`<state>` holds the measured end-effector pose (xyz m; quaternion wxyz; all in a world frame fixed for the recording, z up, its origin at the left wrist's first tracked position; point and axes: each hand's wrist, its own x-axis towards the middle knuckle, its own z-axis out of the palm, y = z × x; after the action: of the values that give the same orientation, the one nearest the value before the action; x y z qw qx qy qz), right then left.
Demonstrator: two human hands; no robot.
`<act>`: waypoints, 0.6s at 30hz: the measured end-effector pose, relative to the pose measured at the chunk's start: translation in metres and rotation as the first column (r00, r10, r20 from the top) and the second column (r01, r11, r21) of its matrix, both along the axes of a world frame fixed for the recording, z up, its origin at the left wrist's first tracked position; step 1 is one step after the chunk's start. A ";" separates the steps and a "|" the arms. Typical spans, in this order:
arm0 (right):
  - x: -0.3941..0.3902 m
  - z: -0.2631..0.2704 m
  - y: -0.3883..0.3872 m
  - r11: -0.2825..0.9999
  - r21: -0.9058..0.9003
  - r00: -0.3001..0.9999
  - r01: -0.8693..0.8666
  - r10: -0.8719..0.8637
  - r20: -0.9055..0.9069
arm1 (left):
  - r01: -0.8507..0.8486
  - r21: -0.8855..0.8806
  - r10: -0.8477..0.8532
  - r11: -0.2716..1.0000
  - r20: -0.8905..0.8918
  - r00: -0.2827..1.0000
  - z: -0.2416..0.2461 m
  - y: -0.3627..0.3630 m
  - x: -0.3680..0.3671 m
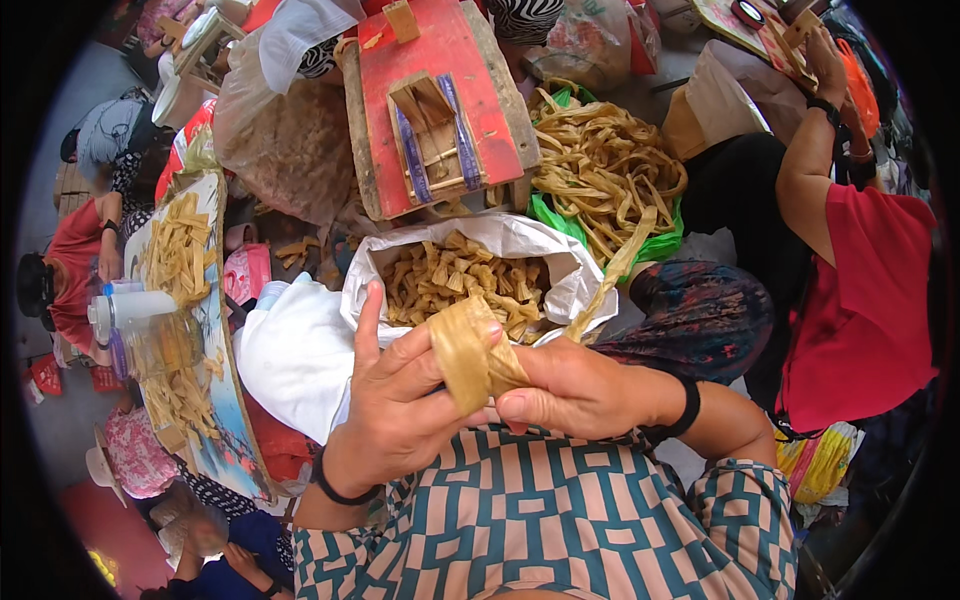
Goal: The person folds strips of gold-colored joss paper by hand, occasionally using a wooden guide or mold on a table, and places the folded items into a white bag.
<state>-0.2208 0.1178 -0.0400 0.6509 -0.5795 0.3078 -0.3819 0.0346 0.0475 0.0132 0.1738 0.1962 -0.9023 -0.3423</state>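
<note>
Before my chest, a flat, tan, translucent strip (459, 360) is wound in a band around the fingers of my left hand (397, 409), whose index finger sticks up free of it. My right hand (581, 390) grips the strip beside the band, its thumb lying along the lower side. From behind my right hand a twisted length of strip (626, 251) runs up to the heap of long strips (592, 157) on green plastic. Just beyond my hands, a white sack (574, 277) stands open, filled with short knotted tan pieces (465, 274).
Past the sack is a red board (487, 112) bearing a small wooden frame (427, 135). At left, a table (225, 405) holds strip piles and a plastic jug (142, 307). A person in a red top (862, 307) sits close at right. Other people sit at left.
</note>
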 end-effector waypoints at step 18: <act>0.031 -0.011 -0.007 0.760 0.636 0.894 0.134 -0.370 0.254 | -0.118 -0.556 0.094 0.823 -0.072 0.993 -0.032 0.002 -0.008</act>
<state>-0.1896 0.1109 -0.0505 0.7878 -0.2126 0.3630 -0.4499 0.0263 0.0492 -0.0191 0.2611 0.1795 -0.9467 -0.0573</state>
